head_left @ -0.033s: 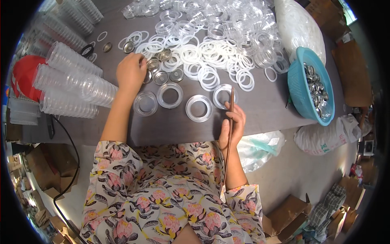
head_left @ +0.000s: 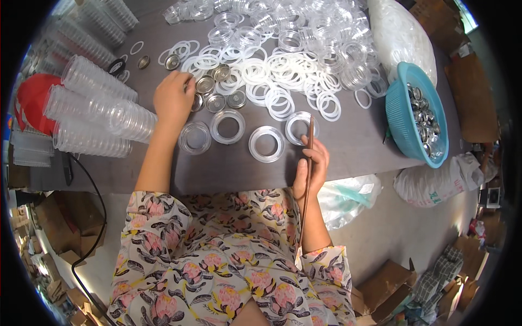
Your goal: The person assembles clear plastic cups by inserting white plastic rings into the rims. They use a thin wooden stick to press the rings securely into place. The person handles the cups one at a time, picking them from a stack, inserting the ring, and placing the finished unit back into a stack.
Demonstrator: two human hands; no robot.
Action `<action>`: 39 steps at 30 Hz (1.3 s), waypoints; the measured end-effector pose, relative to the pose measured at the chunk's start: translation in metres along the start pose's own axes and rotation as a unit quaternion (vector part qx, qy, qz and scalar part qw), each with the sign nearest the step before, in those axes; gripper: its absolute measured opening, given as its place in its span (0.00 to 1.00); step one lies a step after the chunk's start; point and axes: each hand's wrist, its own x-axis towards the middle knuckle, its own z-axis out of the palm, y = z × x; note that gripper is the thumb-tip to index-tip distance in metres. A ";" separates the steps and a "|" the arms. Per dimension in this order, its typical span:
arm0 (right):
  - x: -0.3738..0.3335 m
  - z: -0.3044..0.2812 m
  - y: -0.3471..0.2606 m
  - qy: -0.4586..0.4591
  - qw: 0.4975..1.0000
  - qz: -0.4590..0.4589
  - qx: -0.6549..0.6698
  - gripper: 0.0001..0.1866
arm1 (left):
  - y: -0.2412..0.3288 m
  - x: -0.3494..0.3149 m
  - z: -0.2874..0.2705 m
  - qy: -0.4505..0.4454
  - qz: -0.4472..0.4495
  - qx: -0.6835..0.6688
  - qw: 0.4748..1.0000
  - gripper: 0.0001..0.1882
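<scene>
My left hand (head_left: 173,99) is at the left edge of a group of small round metal caps (head_left: 205,84), its fingers curled down. Whatever those fingers may hold is hidden beneath the hand. Upright in my right hand (head_left: 314,168) is a slim brown pointed stick (head_left: 309,179), gripped between thumb and fingers. The stick's tip overlaps a clear plastic ring (head_left: 290,128) on the table. Between the hands lie more clear rings, among them one ring (head_left: 266,159) near the front edge and another (head_left: 227,142) below the caps.
Flat white rings (head_left: 255,70) and a heap of clear rings (head_left: 326,27) cover the table's far side. Stacked clear cups (head_left: 92,138) and a red object (head_left: 33,98) are left. A blue basket (head_left: 397,127) of metal caps and a plastic bag (head_left: 402,38) stand right.
My left hand has shifted very slightly to the left, away from the metal caps. The right hand and stick look the same.
</scene>
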 end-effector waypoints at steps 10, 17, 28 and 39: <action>0.002 -0.001 0.001 0.014 0.999 -0.031 -0.037 0.07 | 0.007 -0.092 -0.048 0.087 -0.050 -0.269 0.958 0.09; 0.001 0.000 -0.002 -0.005 0.999 -0.016 -0.039 0.06 | 0.001 -0.105 -0.047 0.038 -0.338 -0.491 0.802 0.09; 0.000 -0.001 0.000 -0.006 0.999 -0.015 -0.045 0.07 | -0.010 -0.109 -0.047 -0.027 -0.343 -0.489 0.802 0.05; 0.001 0.002 0.001 0.025 0.999 -0.010 -0.034 0.07 | 0.001 -0.104 -0.044 0.045 -0.119 -0.236 0.963 0.05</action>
